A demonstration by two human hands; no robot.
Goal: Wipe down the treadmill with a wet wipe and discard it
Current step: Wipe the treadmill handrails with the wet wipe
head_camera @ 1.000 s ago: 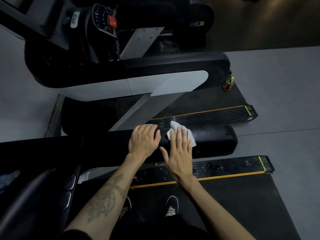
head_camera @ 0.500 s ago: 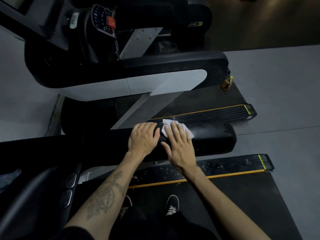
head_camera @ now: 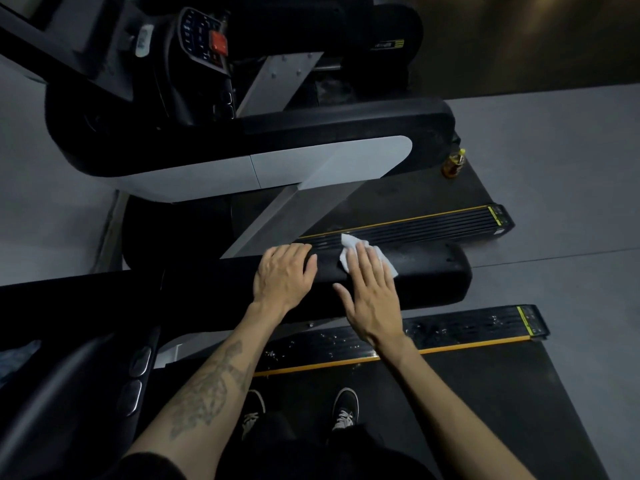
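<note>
I stand on the treadmill belt [head_camera: 467,393] and face its black padded side handrail [head_camera: 433,271]. A white wet wipe [head_camera: 348,249] lies on top of the handrail. My right hand [head_camera: 370,292] presses it flat against the rail with straight fingers; most of the wipe is hidden under my palm. My left hand [head_camera: 282,271] rests on the same rail just left of the wipe, its fingers draped over the far edge.
A second treadmill with a console [head_camera: 204,39] and black-and-white handrail [head_camera: 329,157] stands beyond. A small bottle with a yellow cap [head_camera: 454,164] sits on its deck. Wet side rails with yellow stripes [head_camera: 450,332] flank my belt. Grey floor [head_camera: 571,150] lies to the right.
My right hand slid the wipe toward the left hand and back along the handrail. The left hand stayed in place on the rail.
</note>
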